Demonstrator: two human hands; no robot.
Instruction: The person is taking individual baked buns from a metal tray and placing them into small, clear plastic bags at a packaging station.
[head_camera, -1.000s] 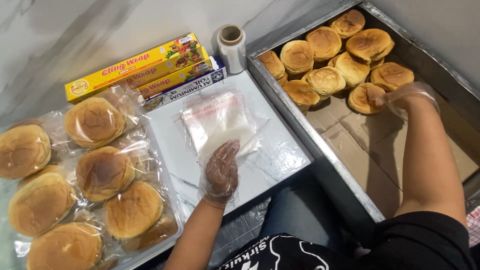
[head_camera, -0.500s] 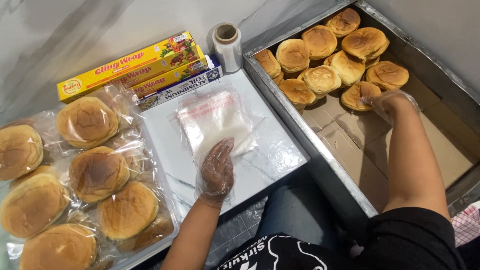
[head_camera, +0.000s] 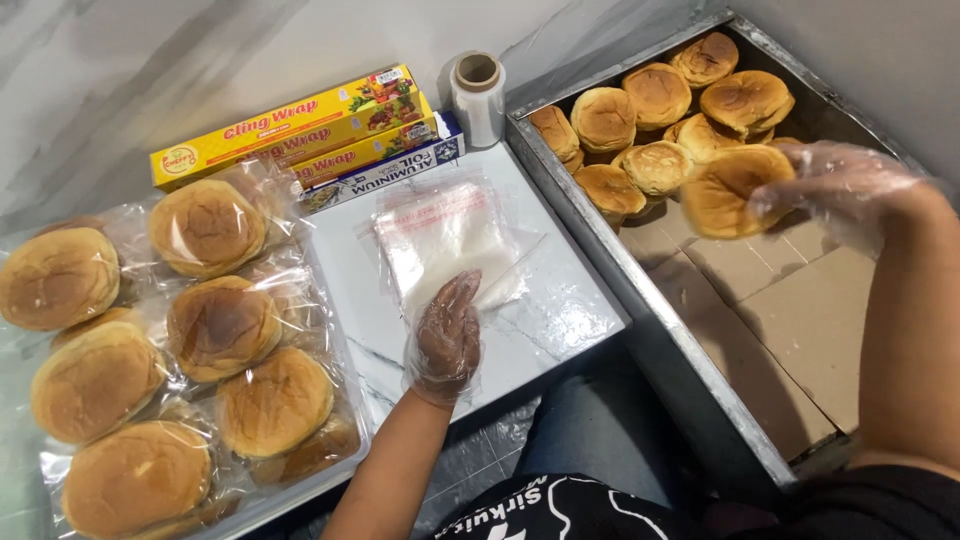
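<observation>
Two gloved hands work over a pale marbled counter (head_camera: 560, 300). Along its far edge lie three long yellow cardboard boxes of cling film (head_camera: 290, 125), a blue-and-white box of foil (head_camera: 385, 175) just in front of them, and a small upright roll of clear film on a card core (head_camera: 478, 95). At the left, seven round golden-brown buns sealed in glossy clear bags (head_camera: 205, 330) lie packed close together on a tray, wrinkled plastic overlapping between them. At the right stands a deep grey metal tray (head_camera: 640, 290), its floor lined with flat brown cardboard; its raised wall lies between the counter and the loose buns. About nine unwrapped buns (head_camera: 655, 95), smooth-domed and matt, are heaped in its far corner.

The left hand (head_camera: 445, 335), in a thin crinkled transparent glove, rests palm down with its fingers (head_camera: 462, 292) loosely extended, the tips pressing the near edge of a small stack of flat clear plastic bags (head_camera: 440, 235) in the middle of the counter. The right hand (head_camera: 850, 195), likewise gloved, is raised above the metal tray, its fingers curled around the edge of one round golden-brown bun (head_camera: 730, 190), held clear of the heap and tilted toward the camera.
</observation>
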